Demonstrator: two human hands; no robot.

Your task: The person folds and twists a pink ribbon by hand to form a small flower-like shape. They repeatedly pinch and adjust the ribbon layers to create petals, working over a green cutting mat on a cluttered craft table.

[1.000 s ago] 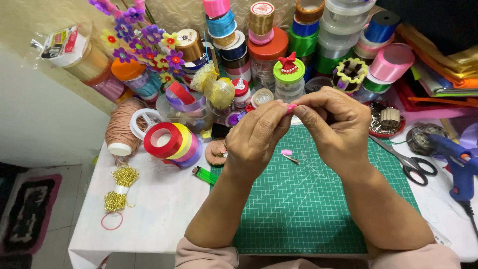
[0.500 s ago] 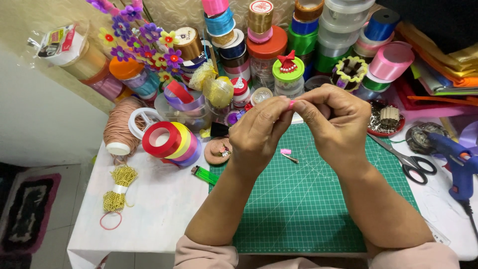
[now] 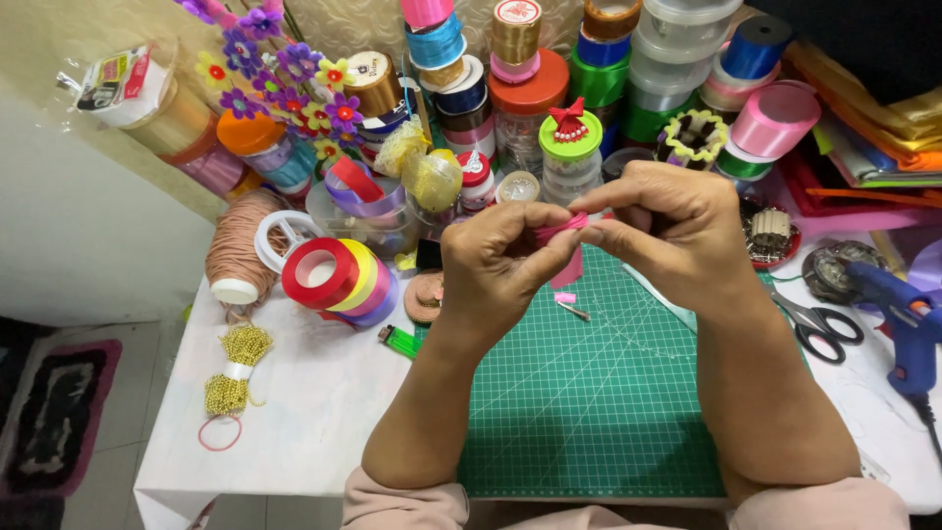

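Observation:
Both hands meet above the far edge of a green cutting mat (image 3: 589,393). My left hand (image 3: 496,265) and my right hand (image 3: 667,231) pinch the same small folded piece of pink ribbon (image 3: 566,245) between thumbs and fingertips; a short end hangs down below the fingers. On the mat just under the hands lie a tiny pink ribbon scrap (image 3: 565,296) and a small metal pin or clip (image 3: 575,311).
Many ribbon spools (image 3: 520,59) crowd the table's far side. Tape-like ribbon rolls (image 3: 334,277), a twine spool (image 3: 235,255), gold bead chain (image 3: 234,368) and a green lighter (image 3: 400,341) lie left. Scissors (image 3: 819,324) and a blue glue gun (image 3: 908,324) lie right.
The hands stayed together over the mat; the fingers shifted slightly on the pink ribbon, folding it tighter. Nothing else on the table moved.

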